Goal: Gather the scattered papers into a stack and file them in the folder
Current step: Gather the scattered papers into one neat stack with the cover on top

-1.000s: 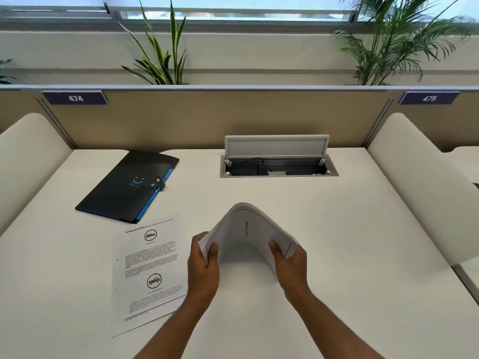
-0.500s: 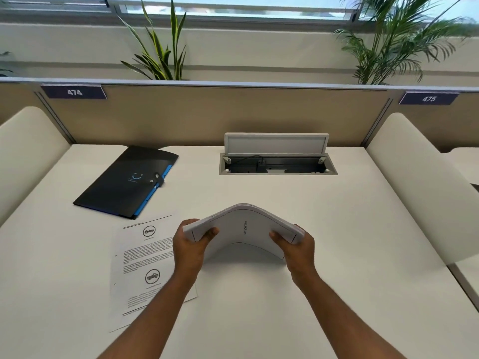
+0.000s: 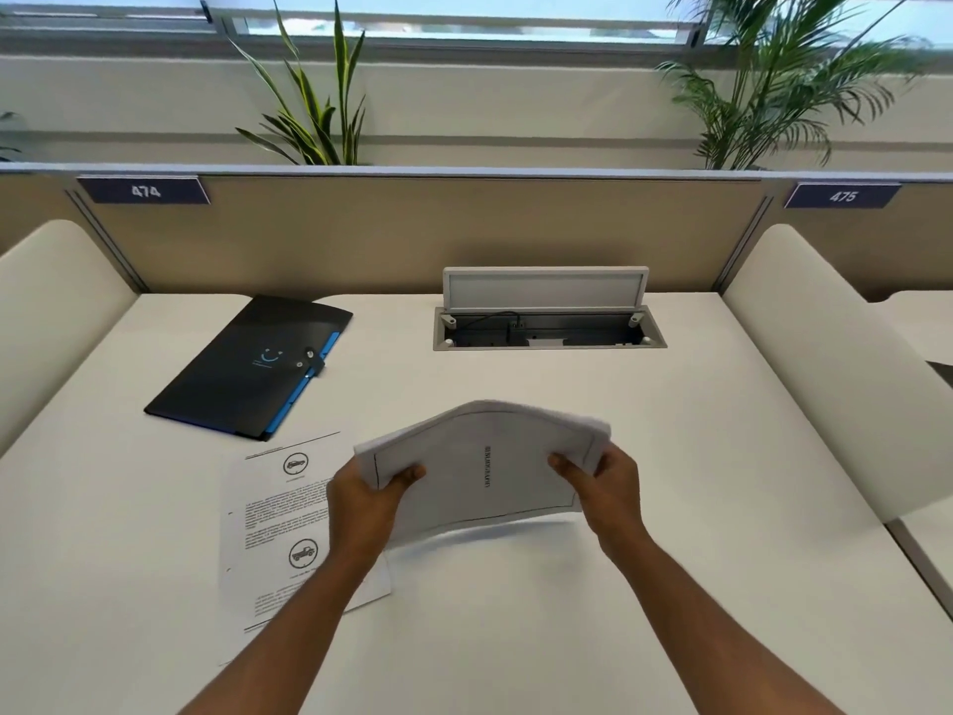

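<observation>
Both the left hand [image 3: 368, 500] and right hand [image 3: 608, 487] pinch the bowed stack [image 3: 485, 472] at its side edges, probably to square it. One sheet [image 3: 273, 523] lies at eight o'clock; the closed folder [image 3: 247, 366] sits at ten.

left hand [image 3: 363, 503] and right hand [image 3: 611, 490] gripping, seemingly thumbs on top

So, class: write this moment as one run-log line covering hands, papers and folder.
left hand: grips stack | right hand: grips stack | paper stack: bowed above desk | loose sheet: flat on desk | folder: shut
</observation>
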Demonstrator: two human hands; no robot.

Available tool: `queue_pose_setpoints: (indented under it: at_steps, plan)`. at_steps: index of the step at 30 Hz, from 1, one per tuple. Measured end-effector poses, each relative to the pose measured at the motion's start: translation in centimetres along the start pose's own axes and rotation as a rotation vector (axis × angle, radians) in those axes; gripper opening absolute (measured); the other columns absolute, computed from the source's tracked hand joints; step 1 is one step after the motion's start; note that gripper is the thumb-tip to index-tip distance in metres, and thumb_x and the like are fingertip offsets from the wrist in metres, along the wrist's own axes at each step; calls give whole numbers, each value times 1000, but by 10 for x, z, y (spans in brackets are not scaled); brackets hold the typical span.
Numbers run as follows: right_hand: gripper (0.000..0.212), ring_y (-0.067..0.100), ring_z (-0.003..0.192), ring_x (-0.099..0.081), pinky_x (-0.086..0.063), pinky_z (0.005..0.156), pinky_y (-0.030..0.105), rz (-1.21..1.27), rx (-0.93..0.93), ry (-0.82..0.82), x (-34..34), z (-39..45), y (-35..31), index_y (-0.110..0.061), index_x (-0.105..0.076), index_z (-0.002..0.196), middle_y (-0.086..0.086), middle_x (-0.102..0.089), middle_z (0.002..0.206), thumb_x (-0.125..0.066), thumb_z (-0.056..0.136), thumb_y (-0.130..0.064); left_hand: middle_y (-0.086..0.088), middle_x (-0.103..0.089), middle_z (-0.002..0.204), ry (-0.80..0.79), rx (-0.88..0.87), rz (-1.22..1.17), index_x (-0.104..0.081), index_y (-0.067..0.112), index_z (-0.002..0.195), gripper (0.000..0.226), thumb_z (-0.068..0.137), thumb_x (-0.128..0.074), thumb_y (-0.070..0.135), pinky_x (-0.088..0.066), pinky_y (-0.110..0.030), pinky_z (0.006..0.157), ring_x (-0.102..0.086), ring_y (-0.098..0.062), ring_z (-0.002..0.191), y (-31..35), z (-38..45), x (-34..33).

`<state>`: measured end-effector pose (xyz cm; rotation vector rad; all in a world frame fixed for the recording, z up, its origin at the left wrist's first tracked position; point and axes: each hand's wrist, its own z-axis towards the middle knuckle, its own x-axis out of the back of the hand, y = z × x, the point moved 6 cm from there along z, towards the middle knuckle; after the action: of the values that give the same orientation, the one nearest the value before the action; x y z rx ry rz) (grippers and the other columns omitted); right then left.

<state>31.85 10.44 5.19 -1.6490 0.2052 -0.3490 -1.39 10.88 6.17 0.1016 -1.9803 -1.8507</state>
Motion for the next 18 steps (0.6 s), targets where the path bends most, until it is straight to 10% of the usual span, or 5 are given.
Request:
queue_pose_setpoints:
  at_steps: [6, 11, 18]
  plan:
    - [99, 24, 140, -42, -38, 115, 42, -6, -339, 174, -13, -15, 17, -20, -28, 156, 6, -36, 155, -89, 79, -21, 7, -70, 93, 88, 207, -165, -64, 21, 106, 55, 61, -93, 33, -53, -26, 70, -68, -18, 89, -19, -5, 4]
    - [48, 33, 99, -71, -58, 95, 48, 634, -737, 21, -57, -42, 37, -2, -66, 124, 15, -75, 116, -85, 80, -10, -4, -75, 104, 92, 386, -458, -66, 10, 117, 70, 55, -92, 27, -55, -37, 90, -71, -21, 98, -43, -34, -11]
    - [27, 21, 84, -78, -62, 70, 35, 587, -332, 30, -45, -23, -4, -9, -72, 107, 9, -80, 101, -75, 84, 5, 1, -73, 118, -22, 430, -514, -65, 19, 119, 60, 64, -89, 28, -54, -35, 87, -67, -22, 113, -50, -57, -20]
